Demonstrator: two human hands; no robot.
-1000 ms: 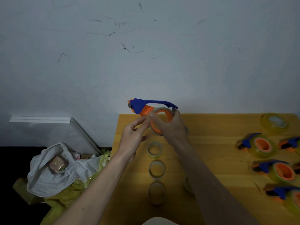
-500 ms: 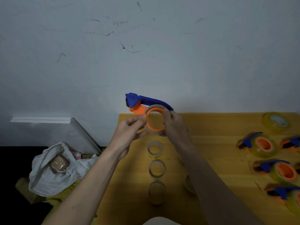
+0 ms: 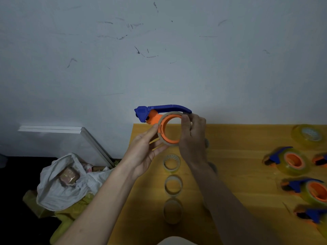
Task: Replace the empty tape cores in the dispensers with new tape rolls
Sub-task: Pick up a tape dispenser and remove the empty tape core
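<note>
I hold a blue and orange tape dispenser [image 3: 160, 112] in the air above the far left corner of the yellow table [image 3: 238, 144]. A thin brown empty core [image 3: 161, 138] rings its orange hub. My left hand [image 3: 146, 152] pinches the core's left edge between thumb and fingers. My right hand [image 3: 192, 138] grips the right side of the core and hub. Three empty cores [image 3: 172, 164] lie in a column on the table below my hands. Dispensers loaded with yellowish tape [image 3: 290, 161] sit at the right, and a new tape roll [image 3: 308, 134] lies at the far right.
A white plastic bag [image 3: 65, 183] with rubbish sits on the floor left of the table, over yellow bags. A white panel [image 3: 70, 131] leans against the wall behind it. More objects lie partly hidden behind my right forearm.
The dispenser has turned so the hub faces me more squarely, and both hands shifted slightly right. My left thumb now sits on the core's left edge.
</note>
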